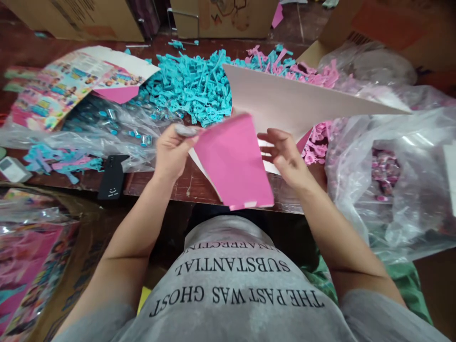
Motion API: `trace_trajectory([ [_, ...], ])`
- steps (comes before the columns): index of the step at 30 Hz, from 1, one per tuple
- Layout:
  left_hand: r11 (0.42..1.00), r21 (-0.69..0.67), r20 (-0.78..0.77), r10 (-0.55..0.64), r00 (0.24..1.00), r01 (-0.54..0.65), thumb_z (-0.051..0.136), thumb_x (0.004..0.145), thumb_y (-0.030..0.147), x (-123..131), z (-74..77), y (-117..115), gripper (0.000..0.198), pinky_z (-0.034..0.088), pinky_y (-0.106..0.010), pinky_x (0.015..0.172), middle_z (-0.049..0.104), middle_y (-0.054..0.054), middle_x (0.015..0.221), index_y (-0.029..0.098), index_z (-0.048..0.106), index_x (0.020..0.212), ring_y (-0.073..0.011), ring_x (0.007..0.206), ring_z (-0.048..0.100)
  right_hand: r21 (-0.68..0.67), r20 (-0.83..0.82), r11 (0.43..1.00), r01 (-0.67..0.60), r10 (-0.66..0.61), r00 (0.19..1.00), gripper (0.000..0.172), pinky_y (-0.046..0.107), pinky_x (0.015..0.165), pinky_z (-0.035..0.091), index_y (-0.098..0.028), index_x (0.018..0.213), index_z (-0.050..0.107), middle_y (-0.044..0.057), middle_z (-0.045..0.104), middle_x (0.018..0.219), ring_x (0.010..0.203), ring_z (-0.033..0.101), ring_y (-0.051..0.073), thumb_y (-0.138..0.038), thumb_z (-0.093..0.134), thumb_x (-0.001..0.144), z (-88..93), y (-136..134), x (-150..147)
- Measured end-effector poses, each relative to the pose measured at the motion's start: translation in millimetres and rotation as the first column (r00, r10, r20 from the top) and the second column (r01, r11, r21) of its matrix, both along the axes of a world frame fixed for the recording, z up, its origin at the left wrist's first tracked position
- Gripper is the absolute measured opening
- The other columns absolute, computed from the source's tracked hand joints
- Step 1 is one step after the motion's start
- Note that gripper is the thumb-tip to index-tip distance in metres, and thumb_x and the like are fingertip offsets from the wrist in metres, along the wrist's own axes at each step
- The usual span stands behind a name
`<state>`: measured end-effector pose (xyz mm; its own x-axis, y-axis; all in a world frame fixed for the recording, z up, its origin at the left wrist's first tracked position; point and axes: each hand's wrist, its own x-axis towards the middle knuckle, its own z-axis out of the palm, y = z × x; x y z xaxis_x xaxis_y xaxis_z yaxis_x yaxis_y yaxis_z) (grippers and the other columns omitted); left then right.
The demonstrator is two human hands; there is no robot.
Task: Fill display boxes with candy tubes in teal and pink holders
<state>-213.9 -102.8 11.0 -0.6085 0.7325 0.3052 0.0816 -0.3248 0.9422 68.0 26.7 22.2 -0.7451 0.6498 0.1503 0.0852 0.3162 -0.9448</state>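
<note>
A bright pink folded card (pixel 235 164) hangs over the near edge of the table, somewhat blurred. My left hand (pixel 174 149) pinches its upper left corner, with a grey covering on one finger. To the right of the card, my right hand (pixel 285 154) is open with its fingers apart, holding nothing. Behind that hand a large sheet of pale cardboard (pixel 278 102) stands tilted, hiding part of the pink plastic pieces (pixel 316 142). A heap of turquoise plastic pieces (pixel 199 85) lies just beyond the card.
Printed card sheets (pixel 60 90) rest on a plastic bag (pixel 131 126) of small blue-capped items at left. A black phone (pixel 112 178) lies near the table edge. Another clear bag (pixel 420 156) bulges at right. Cardboard boxes (pixel 224 16) line the back.
</note>
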Motion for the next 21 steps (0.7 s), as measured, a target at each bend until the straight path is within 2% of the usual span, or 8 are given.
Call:
trace_trajectory([
  [4,0.946,0.288,0.000,0.159,0.987,-0.152,0.098,0.074,0.048,-14.5,19.6,-25.6,0.048,0.059,-0.031,0.082,0.073,0.012,0.091,0.026,0.059,0.092,-0.0114,0.095,0.072,-0.391,0.042,0.920,-0.029,0.050,0.998,0.089,0.046,0.101,0.062,-0.032,0.141,0.059,0.012,0.061,0.153,0.132,0.066,0.030,-0.098,0.045,0.084,-2.3,-5.6,36.4],
  [6,0.933,0.347,-0.066,0.125,0.990,-0.095,0.096,0.077,0.050,-10.2,23.0,-38.4,0.042,0.061,-0.032,0.078,0.076,0.014,0.095,0.030,0.063,0.095,-0.0109,0.089,0.073,-0.617,0.093,0.787,-0.007,0.081,0.992,0.093,0.042,0.080,0.066,-0.027,0.133,0.067,0.014,0.069,0.140,0.110,0.074,0.029,-0.101,0.038,0.084,-5.9,-10.3,49.6],
  [8,0.931,0.366,-0.154,0.059,0.986,0.002,0.092,0.081,0.052,2.1,25.1,-47.9,0.032,0.064,-0.035,0.074,0.078,0.013,0.095,0.036,0.069,0.097,-0.0142,0.083,0.076,-0.705,0.167,0.709,0.032,0.123,0.978,0.087,0.035,0.065,0.065,-0.025,0.127,0.073,0.014,0.072,0.134,0.092,0.074,0.024,-0.097,0.056,0.080,-8.2,-16.2,55.5],
  [10,0.914,0.397,-0.232,0.012,0.973,0.083,0.087,0.086,0.052,16.9,29.3,-54.7,0.022,0.068,-0.038,0.077,0.078,0.010,0.092,0.042,0.072,0.100,-0.0174,0.083,0.078,-0.672,0.246,0.732,0.113,0.077,0.966,0.072,0.030,0.066,0.064,-0.026,0.122,0.078,0.010,0.073,0.133,0.090,0.071,0.020,-0.083,0.076,0.078,-8.4,-22.7,55.1],
  [14,0.899,0.404,-0.403,0.008,0.915,0.170,0.075,0.097,0.051,33.3,44.9,-63.9,0.013,0.067,-0.047,0.096,0.075,0.007,0.084,0.049,0.072,0.109,-0.0195,0.088,0.078,-0.621,0.225,0.776,0.111,0.041,0.973,0.055,0.035,0.096,0.064,-0.027,0.116,0.083,0.008,0.076,0.128,0.111,0.071,0.023,-0.068,0.086,0.079,-5.4,-29.6,50.9],
  [16,0.911,0.407,-0.518,0.171,0.838,0.065,0.073,0.099,0.046,31.5,49.8,-64.9,0.014,0.061,-0.055,0.107,0.077,0.006,0.094,0.045,0.073,0.113,-0.0228,0.105,0.076,-0.594,0.175,0.801,0.079,0.033,0.984,0.053,0.040,0.104,0.061,-0.028,0.119,0.082,0.007,0.077,0.125,0.111,0.072,0.023,-0.061,0.089,0.078,-4.8,-27.0,54.4],
  [18,0.895,0.440,-0.624,0.365,0.691,-0.075,0.073,0.100,0.032,26.0,48.2,-62.0,0.013,0.057,-0.057,0.110,0.077,0.003,0.112,0.038,0.075,0.112,-0.0247,0.120,0.071,-0.491,0.076,0.860,0.136,-0.113,0.991,0.060,0.043,0.106,0.061,-0.032,0.129,0.077,0.004,0.078,0.124,0.111,0.073,0.022,-0.054,0.094,0.075,-6.3,-20.8,62.7],
  [21,0.933,0.348,-0.764,0.340,0.547,-0.094,0.067,0.098,0.014,18.0,34.8,-54.2,0.022,0.060,-0.046,0.100,0.072,-0.002,0.128,0.029,0.079,0.109,-0.0231,0.119,0.069,-0.248,-0.153,0.911,0.330,-0.374,0.915,0.074,0.047,0.112,0.058,-0.037,0.141,0.067,0.002,0.073,0.137,0.123,0.070,0.024,-0.047,0.096,0.074,-13.9,-10.5,79.3],
])
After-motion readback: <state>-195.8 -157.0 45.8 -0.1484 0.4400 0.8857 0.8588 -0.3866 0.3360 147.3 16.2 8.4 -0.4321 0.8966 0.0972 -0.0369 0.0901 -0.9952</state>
